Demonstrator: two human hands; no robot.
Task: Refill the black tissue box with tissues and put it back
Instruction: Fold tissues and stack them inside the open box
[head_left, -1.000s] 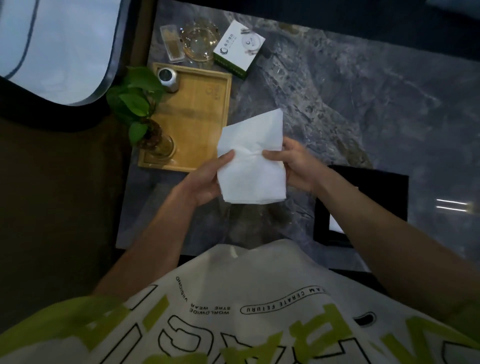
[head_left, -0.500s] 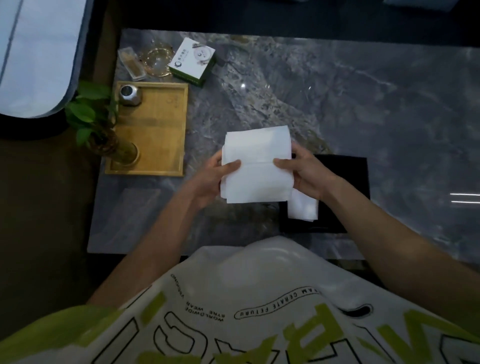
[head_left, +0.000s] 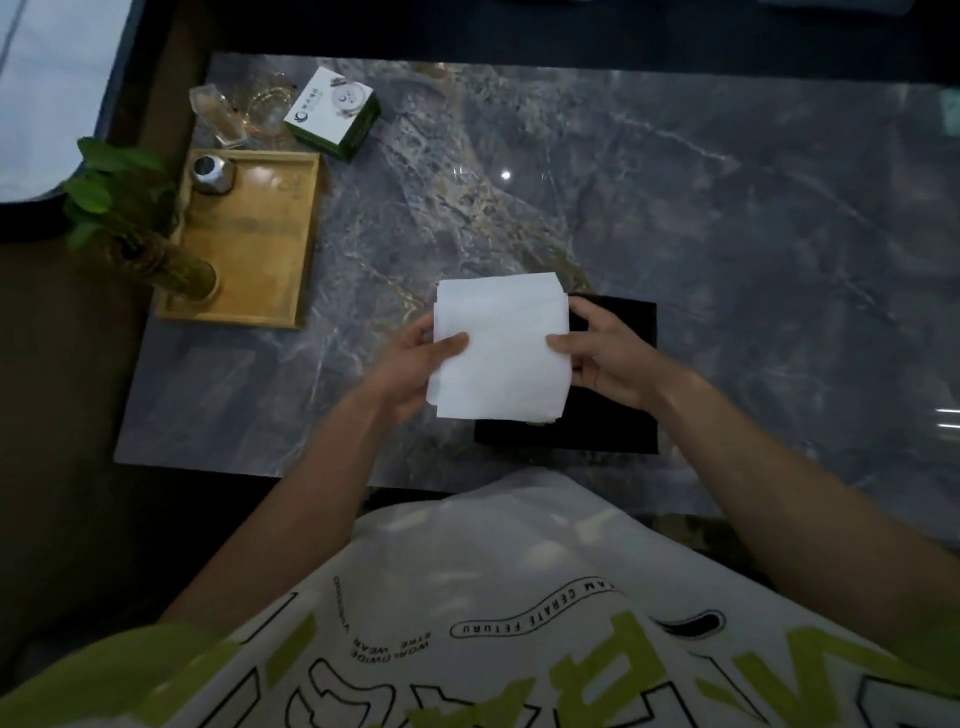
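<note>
Tissues are pinched at both edges by left hand and right hand, kept flat for insertion into black tissue box beneath the fingers.

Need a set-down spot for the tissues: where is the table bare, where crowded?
Bare: table right of and beyond the black box; the strip between tray and left hand; tray's middle. Crowded: far-left corner, with glassware, carton, tin and plant. Left and right hand hold the tissues over the box.
</note>
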